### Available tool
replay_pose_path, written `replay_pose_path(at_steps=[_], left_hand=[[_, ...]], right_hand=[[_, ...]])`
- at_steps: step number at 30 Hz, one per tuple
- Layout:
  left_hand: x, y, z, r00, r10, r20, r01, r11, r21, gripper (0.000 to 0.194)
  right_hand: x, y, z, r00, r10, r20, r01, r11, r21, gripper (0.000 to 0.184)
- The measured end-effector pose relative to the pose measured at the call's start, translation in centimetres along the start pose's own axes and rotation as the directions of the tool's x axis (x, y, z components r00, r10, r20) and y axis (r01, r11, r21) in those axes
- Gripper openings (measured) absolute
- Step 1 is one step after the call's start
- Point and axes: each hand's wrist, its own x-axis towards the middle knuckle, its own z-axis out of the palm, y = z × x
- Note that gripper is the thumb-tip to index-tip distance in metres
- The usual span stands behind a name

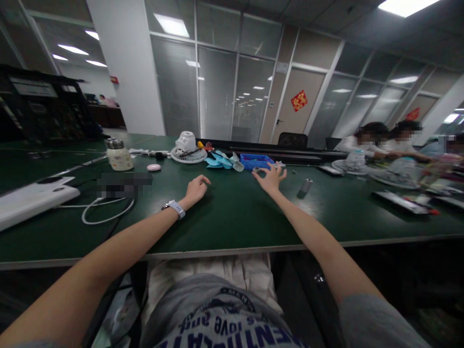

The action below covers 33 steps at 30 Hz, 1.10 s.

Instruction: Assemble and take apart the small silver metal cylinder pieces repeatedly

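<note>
My left hand (196, 189) rests over the green table with its fingers curled in; whether anything lies inside them is hidden. My right hand (271, 180) is reached forward, fingers spread, in front of a blue tray (256, 161). Beside its thumb and index finger is a small round part (256, 169), too small to name; I see no grip on it. Light-blue fan blades (219, 160) lie left of the tray. A small metal cylinder (305, 185) stands on the table to the right of my right hand.
A white fan housing (187, 145) sits at the back, with a pink oval object (153, 167) and a jar-like bottle (119, 155) farther left. A white device (36, 200) and a looped cable (108, 212) occupy the left side. People (373, 140) work among fan parts at right.
</note>
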Motion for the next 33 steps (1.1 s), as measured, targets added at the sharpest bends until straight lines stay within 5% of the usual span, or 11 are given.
replay_pose_path(at_steps=[4,7,13,17,22,28,33], left_hand=[[-0.5,0.9,0.0,0.984,0.176,-0.029,-0.178,0.980,-0.094,0.028],[-0.8,1.6,0.1,0.961,0.269,-0.062,-0.275,0.954,-0.117,0.029],[-0.7,2.0,0.4,0.952,0.300,-0.070,-0.307,0.935,-0.177,0.037],[-0.5,2.3,0.8,0.948,0.307,-0.080,-0.317,0.927,-0.202,0.043],[-0.1,3.1,1.4,0.953,0.288,-0.095,-0.303,0.925,-0.228,0.041],[0.8,2.2,0.8,0.959,0.151,-0.239,-0.213,0.942,-0.260,0.040],[1.0,-0.3,-0.1,0.999,0.025,-0.029,-0.030,0.984,-0.178,0.043]], right_hand=[[-2.8,-7.2,2.6,0.971,-0.201,0.126,0.165,0.954,0.252,0.033],[-4.4,-9.7,3.5,0.941,-0.257,0.219,0.158,0.909,0.386,0.030],[-5.2,-9.9,4.4,0.878,-0.264,0.400,-0.123,0.682,0.721,0.024],[-5.0,-9.8,4.9,0.852,-0.272,0.448,-0.219,0.592,0.776,0.024],[-5.1,-9.8,5.1,0.861,-0.263,0.436,-0.229,0.564,0.793,0.024],[-5.3,-9.9,5.1,0.862,-0.245,0.443,-0.231,0.588,0.775,0.024],[-5.5,-9.9,4.5,0.870,-0.264,0.417,-0.164,0.642,0.749,0.032]])
